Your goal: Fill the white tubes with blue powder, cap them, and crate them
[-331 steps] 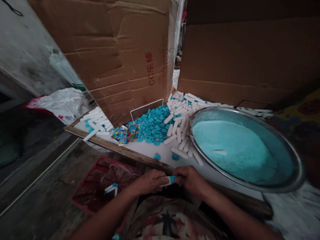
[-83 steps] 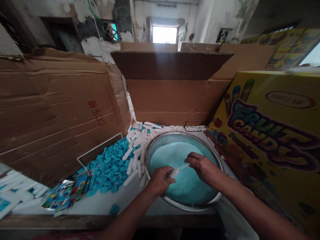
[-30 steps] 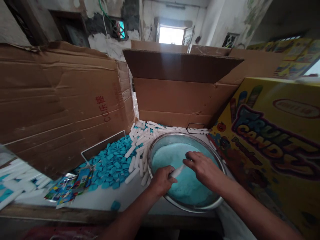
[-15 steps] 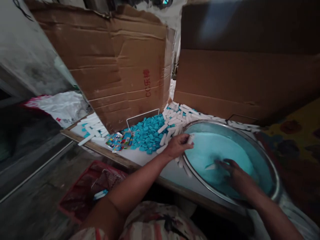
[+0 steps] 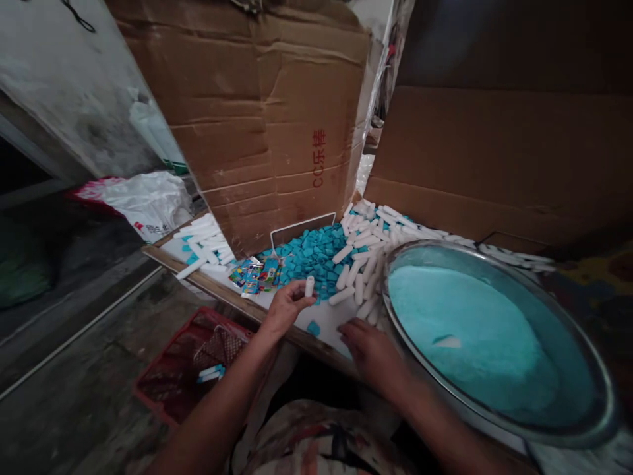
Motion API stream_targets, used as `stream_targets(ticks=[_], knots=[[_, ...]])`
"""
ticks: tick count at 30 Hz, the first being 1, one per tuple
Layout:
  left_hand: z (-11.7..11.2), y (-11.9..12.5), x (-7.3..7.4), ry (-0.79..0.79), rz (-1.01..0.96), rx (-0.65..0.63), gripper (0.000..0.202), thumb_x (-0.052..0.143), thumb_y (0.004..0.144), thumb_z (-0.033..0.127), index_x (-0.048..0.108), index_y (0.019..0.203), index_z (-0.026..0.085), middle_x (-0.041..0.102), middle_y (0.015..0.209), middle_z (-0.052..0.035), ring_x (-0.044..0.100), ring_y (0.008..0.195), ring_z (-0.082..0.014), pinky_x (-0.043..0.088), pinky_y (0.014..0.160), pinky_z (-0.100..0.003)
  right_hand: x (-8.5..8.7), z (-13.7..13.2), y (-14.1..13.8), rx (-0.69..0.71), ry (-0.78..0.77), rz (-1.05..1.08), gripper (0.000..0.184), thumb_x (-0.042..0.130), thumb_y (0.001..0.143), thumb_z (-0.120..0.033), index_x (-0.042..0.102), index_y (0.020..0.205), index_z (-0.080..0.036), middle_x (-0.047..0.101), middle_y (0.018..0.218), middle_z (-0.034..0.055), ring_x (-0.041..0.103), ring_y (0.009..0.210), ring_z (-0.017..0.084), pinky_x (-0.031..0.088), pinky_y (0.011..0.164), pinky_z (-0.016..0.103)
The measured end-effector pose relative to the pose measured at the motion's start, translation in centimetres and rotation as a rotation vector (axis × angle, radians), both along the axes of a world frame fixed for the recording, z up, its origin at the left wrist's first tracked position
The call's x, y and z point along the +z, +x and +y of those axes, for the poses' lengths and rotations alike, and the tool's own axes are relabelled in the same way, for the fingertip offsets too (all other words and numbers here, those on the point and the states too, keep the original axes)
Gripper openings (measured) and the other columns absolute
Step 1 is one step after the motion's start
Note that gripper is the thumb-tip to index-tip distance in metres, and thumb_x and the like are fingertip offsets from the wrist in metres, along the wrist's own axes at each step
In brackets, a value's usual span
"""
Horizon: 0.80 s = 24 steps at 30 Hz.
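My left hand point(image 5: 285, 307) pinches a short white tube point(image 5: 309, 285) upright above the white table top point(image 5: 329, 320). My right hand point(image 5: 368, 346) rests on the table's front edge beside the steel basin, fingers pointing toward a loose blue cap point(image 5: 313, 327); whether it holds anything I cannot make out. The large steel basin point(image 5: 583, 369) holds pale blue powder point(image 5: 469, 336) with a small white scoop point(image 5: 446, 342) lying in it. A heap of blue caps point(image 5: 309, 254) and a row of white tubes point(image 5: 361, 267) lie behind my hands.
Big cardboard boxes point(image 5: 277, 119) wall in the table at the back. A red mesh basket point(image 5: 190, 373) with a few capped tubes sits on the floor at the left. Printed sachets point(image 5: 257, 274) lie near the table edge. A white plastic bag point(image 5: 143, 201) lies further left.
My left hand lifted the white tube away from the basin toward the table's front. My right hand came out of the powder, leaving the scoop, and moved to the table edge. The view shifted right.
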<state>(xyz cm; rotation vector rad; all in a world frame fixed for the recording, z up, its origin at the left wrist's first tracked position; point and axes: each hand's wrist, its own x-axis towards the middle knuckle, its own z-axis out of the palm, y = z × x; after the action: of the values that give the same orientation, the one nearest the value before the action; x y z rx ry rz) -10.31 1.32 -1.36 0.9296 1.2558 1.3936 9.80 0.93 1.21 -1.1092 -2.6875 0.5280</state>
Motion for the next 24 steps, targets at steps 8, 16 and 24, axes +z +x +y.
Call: stream_targets(ticks=[8,16,24], knots=[[-2.3,-1.3,-0.5,-0.088,0.071,-0.006,0.027,0.07,0.054,0.027,0.061,0.078,0.017,0.064,0.071,0.0014,0.057,0.072,-0.0155,0.043,0.072,-0.027,-4.8,1.2,-6.9,-0.094,-0.145,-0.139,0.019,0.05,0.078,-0.012,0.059,0.095,-0.011,0.06,0.099,0.0134,0.055,0.092,0.021,0.04,0.078,0.028],[-2.5,-0.2,-1.3,-0.117,0.052,-0.22,0.029,0.071,0.055,0.027,0.063,0.08,0.015,0.066,0.075,-0.0015,0.058,0.076,-0.018,0.043,0.074,-0.029,-3.8,2.9,-4.3,-0.131,-0.153,0.176,0.018,0.043,0.076,-0.01,0.059,0.083,-0.017,0.065,0.08,0.006,0.058,0.074,0.017,0.039,0.066,0.025],[-2.6,0.0,-2.2,-0.131,0.065,-0.217,0.032,0.072,0.056,0.032,0.063,0.081,0.015,0.066,0.078,-0.0032,0.058,0.078,-0.02,0.044,0.071,-0.029,-3.9,1.8,-3.7,-0.225,-0.219,0.484,0.012,0.045,0.074,-0.017,0.057,0.073,-0.018,0.06,0.065,0.0019,0.053,0.059,0.014,0.039,0.057,0.025]])
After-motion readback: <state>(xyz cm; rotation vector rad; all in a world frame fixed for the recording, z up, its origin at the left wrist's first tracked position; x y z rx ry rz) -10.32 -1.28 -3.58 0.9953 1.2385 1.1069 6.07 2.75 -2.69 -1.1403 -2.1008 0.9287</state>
